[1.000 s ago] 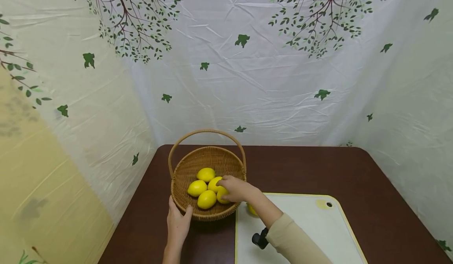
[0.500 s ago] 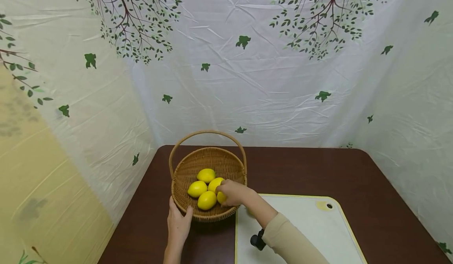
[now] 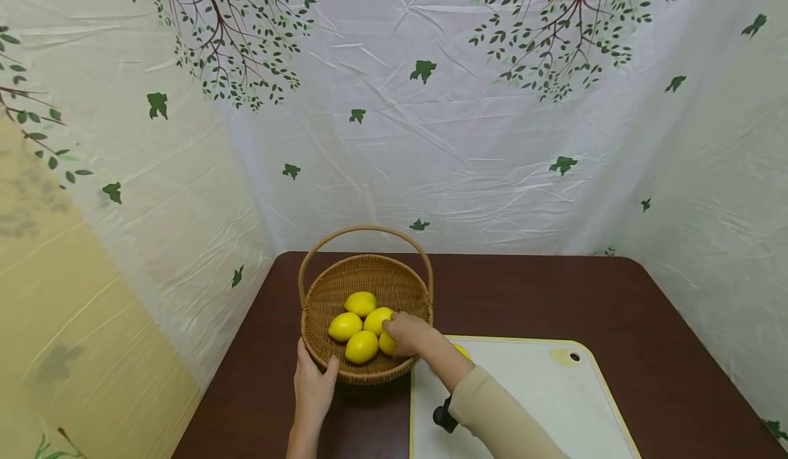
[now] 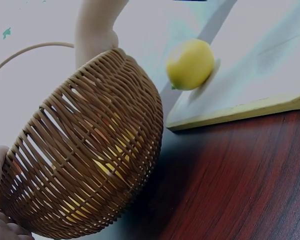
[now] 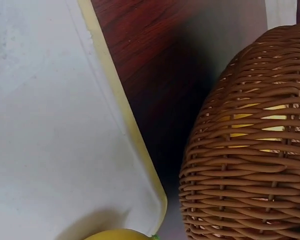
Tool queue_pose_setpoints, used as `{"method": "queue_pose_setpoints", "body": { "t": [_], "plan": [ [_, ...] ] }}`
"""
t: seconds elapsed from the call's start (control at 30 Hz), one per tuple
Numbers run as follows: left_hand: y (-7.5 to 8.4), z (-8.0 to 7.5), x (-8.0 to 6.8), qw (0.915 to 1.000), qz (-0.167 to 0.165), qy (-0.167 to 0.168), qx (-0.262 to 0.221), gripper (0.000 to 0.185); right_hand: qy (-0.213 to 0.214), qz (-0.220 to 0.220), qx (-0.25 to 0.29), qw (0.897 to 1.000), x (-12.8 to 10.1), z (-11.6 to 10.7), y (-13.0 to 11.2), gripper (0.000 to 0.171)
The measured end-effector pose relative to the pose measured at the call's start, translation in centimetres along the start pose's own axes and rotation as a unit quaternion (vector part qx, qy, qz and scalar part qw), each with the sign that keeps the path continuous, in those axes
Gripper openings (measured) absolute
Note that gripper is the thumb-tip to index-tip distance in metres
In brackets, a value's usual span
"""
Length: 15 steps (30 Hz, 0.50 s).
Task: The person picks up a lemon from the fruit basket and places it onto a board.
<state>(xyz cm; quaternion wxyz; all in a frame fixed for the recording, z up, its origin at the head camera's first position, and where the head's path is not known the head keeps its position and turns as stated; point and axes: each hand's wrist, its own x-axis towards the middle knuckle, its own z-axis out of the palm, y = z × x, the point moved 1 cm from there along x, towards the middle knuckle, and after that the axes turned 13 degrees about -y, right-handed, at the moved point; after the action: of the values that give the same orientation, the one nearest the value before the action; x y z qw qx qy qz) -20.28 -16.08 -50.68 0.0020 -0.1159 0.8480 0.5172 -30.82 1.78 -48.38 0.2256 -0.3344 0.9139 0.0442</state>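
Observation:
A brown wicker basket (image 3: 369, 374) with an arched handle is tilted toward me. My left hand (image 3: 314, 380) grips its near left rim, thumb on top; in the left wrist view those fingers (image 4: 2, 225) curl at its side. Several yellow lemons (image 3: 362, 347) lie in the basket. My right hand (image 3: 411, 334) reaches inside over the right rim, its curled fingers round the rightmost lemon (image 3: 387, 343), which they partly cover. Another lemon (image 4: 191, 64) lies outside, on a white cutting board (image 4: 270, 60); my right forearm mostly covers it in the head view.
The yellow-edged cutting board (image 3: 542, 404) lies right of the basket on a dark brown table (image 3: 523, 295). A black camera (image 3: 444, 416) sits at my right wrist. Cloth with printed leaves (image 3: 394, 137) hangs behind the table and at both sides.
My right hand's fingers have drawn in around the rightmost lemon. The basket and left hand have shifted very slightly right. More of the lemon on the board shows past my forearm.

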Motion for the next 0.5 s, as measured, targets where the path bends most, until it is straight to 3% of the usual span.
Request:
{"method": "queue_pose_setpoints", "body": {
  "t": [0.5],
  "plan": [
    [0.1,0.03,-0.02,1.0,-0.001,-0.001,-0.001,0.082,-0.004,0.023,-0.014,1.0,0.25,0.24,-0.16,0.056]
  ]
}}
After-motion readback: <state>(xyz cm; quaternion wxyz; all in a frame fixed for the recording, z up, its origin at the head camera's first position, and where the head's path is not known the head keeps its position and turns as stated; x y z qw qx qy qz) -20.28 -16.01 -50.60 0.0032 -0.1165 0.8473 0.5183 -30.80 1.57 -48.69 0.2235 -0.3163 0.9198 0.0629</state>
